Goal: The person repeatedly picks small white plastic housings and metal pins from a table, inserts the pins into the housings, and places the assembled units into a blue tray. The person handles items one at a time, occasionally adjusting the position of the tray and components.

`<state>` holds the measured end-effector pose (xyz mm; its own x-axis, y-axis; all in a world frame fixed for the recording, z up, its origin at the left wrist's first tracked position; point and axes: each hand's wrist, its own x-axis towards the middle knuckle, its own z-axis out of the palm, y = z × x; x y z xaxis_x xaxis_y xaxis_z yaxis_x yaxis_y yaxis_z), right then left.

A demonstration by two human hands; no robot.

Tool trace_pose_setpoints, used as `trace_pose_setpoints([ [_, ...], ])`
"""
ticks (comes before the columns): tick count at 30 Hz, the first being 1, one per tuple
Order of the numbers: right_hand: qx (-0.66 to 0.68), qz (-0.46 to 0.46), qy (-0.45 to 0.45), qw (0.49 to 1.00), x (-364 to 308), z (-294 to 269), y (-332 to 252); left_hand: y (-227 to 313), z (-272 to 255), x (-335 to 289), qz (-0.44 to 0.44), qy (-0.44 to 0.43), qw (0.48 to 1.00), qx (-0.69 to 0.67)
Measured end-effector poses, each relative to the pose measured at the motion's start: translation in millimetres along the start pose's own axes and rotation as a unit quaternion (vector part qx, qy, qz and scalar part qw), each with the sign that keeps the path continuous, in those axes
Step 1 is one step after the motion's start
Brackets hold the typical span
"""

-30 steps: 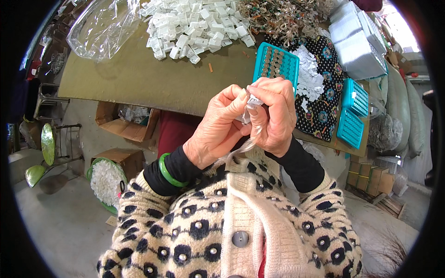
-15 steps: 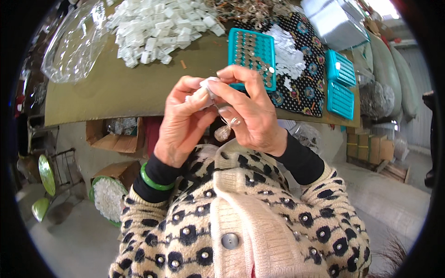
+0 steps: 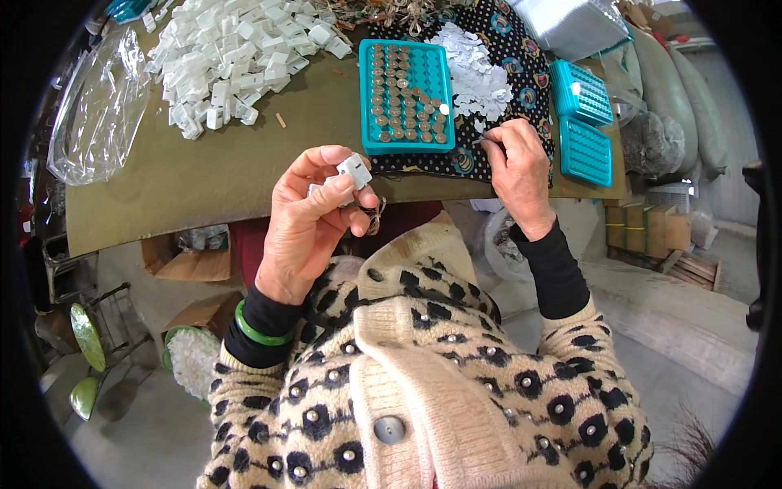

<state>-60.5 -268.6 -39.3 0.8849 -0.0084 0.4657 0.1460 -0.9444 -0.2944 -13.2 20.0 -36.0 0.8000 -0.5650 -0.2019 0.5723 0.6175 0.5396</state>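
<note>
One white casing [image 3: 356, 170]: grasped between left hand's [image 3: 300, 210] thumb and fingers, presumably for steadiness.
Right hand [image 3: 520, 175]: bent fingers near white slips [image 3: 472, 77]; whether gripping, cannot tell.
Teal tray [image 3: 437, 73]: between hands, seemingly for easy reach.

Pale, fairly bright light glints on the clear plastic bag [image 3: 96, 122], while fisheye distortion curves the table [image 3: 187, 183].

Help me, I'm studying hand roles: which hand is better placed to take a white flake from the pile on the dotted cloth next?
Probably the right hand: it is close to the near edge of the white flakes. The left hand is farther off and holds a white plastic piece.
</note>
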Motion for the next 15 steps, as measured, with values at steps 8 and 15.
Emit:
trace_pose_setpoints([
  [8, 0.159, 0.122, 0.026, 0.979, 1, -14, -1, -4, 8, 3, -0.025, 0.009, 1.000, 0.007],
  [15, 0.349, 0.140, 0.024, 0.926, 13, -28, -24, -3, 13, 4, -0.026, -0.002, 0.999, 0.029],
])
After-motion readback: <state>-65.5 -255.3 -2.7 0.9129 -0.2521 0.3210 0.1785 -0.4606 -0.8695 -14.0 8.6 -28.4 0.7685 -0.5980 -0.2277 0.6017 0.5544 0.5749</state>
